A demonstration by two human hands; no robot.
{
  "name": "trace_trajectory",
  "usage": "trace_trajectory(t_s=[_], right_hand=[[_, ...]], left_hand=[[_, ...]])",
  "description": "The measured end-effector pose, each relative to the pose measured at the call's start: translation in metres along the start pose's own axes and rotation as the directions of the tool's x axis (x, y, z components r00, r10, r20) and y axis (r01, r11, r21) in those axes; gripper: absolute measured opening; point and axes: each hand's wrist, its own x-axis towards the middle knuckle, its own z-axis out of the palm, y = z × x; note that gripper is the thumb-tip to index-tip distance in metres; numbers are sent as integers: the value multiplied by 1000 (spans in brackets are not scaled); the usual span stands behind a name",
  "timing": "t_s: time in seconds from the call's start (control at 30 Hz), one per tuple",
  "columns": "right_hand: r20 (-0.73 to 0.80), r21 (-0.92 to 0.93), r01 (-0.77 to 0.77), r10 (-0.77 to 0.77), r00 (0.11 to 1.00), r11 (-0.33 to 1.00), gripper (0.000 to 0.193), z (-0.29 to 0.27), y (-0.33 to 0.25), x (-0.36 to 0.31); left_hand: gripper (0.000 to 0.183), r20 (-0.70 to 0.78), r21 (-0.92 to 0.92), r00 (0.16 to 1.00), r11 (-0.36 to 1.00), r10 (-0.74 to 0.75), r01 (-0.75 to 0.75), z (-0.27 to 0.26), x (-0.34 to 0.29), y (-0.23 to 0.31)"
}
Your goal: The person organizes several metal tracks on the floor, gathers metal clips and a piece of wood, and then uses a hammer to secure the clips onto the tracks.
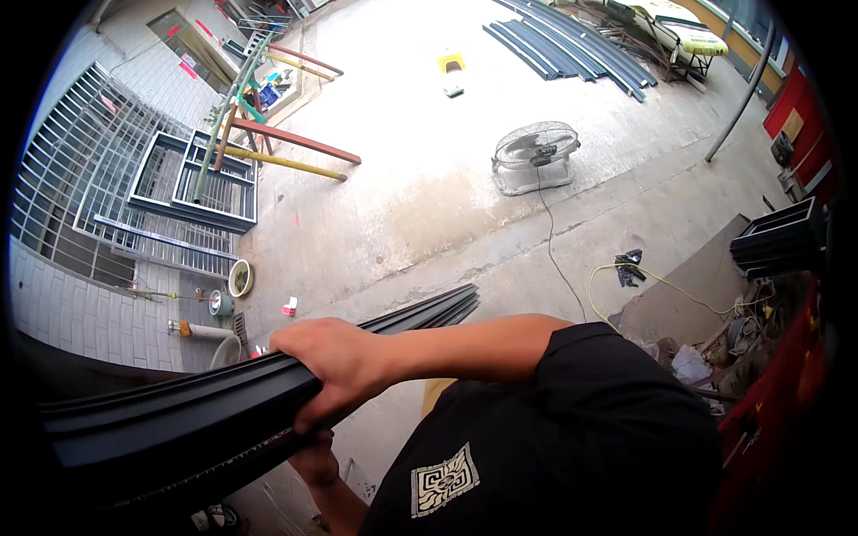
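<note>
A bundle of long black grooved profiles (pixel 179 411) runs from the lower left edge up to its ends near the middle of the picture. Over its top lies my right hand (pixel 335 357), fingers closed round the far edge and thumb on the near side. My right arm reaches across from the black sleeve. Lower down, my left hand (pixel 315 460) holds the underside of the bundle, its fingers partly hidden by the profiles. At the far lower left the profiles run out of view into the dark rim.
A floor fan (pixel 536 152) stands ahead, its cord trailing over the concrete. Metal grilles and frames (pixel 192 183) lean at the left wall beside a coloured rack (pixel 286 143). Dark profiles (pixel 572 45) lie far off. A yellow hose (pixel 661 277) and clutter are at right.
</note>
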Motion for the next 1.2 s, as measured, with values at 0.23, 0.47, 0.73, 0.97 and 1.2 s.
trace_trajectory(t_s=[0.23, 0.47, 0.73, 0.97, 1.2], right_hand=[[-93, -27, 9, -11, 996, 1000, 73, -100, 123, 95], [-191, -121, -28, 4, 982, 992, 73, -219, 246, 194], [-327, -228, 3, -79, 942, 974, 74, -390, 364, 275], [-327, -232, -16, -63, 943, 973, 73, -558, 503, 305], [-357, -309, -121, 3, 934, 943, 72, -756, 597, 343]], left_hand=[[84, 81, -10, 995, 999, 50, -49, 79, 190, -51], [76, 278, 109, 951, 980, 133, -169, 138, 405, -135], [66, 442, -55, 895, 997, 69, -50, 292, 611, -166], [53, 340, -51, 919, 979, 202, -196, 449, 745, -271], [69, 470, -83, 877, 994, 97, -65, 638, 891, -315]])
